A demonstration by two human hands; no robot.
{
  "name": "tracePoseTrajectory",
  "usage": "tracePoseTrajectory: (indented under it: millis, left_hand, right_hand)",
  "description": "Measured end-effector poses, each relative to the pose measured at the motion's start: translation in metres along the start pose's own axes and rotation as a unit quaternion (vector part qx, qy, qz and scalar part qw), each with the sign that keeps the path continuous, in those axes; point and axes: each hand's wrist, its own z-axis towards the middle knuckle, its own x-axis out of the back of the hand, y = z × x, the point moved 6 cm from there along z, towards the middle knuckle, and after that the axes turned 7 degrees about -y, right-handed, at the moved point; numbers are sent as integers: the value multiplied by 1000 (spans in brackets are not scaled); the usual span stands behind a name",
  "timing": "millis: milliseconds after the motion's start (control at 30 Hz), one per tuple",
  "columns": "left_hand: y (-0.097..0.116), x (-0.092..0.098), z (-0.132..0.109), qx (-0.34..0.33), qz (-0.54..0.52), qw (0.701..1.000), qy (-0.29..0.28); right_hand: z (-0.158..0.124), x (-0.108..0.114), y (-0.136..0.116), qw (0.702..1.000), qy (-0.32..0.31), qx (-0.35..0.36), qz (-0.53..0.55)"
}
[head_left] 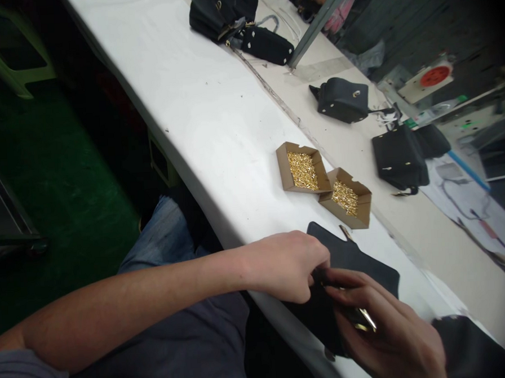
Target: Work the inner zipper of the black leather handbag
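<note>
Both my hands are on a black bag (pixel 358 259), whose flap is spread over the table edge. My left hand (pixel 288 266) is closed, its fingers curled on a dark part of the bag; their tips are hidden. Against it, my right hand (pixel 386 323) is closed, with thumb and fingers pinching the same dark part. A shiny gold-coloured metal piece (pixel 365 320) shows under the right fingers; its kind is unclear. Beyond the flap stand two cardboard boxes, a left box (pixel 282 167) and a right box (pixel 364 212), both holding small gold-coloured metal pieces.
On the long white table (pixel 189 107) stand more black bags: one at the far end (pixel 222 13), one mid-right (pixel 343 99), another farther right (pixel 399 159). A metal post (pixel 318 25) rises from the table. A green stool (pixel 16 49) is on the floor.
</note>
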Motion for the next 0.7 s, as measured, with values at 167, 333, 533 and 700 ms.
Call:
tracePoseTrajectory:
  millis: [167,333,533,700]
  left_hand:
    - [-1,2,-2,10,-20,1000,-15]
    - [-5,-1,-2,8,-30,999,-19]
    - [-12,-3,-2,13,-47,999,-19]
    - [-24,-6,-3,32,-115,993,4]
  right_hand:
    - [1,-2,-1,999,-29,-9,21]
    - [7,0,-1,998,-40,9,46]
    - [13,0,2,998,-34,35,38]
    - [22,-2,1,998,-35,3,43]
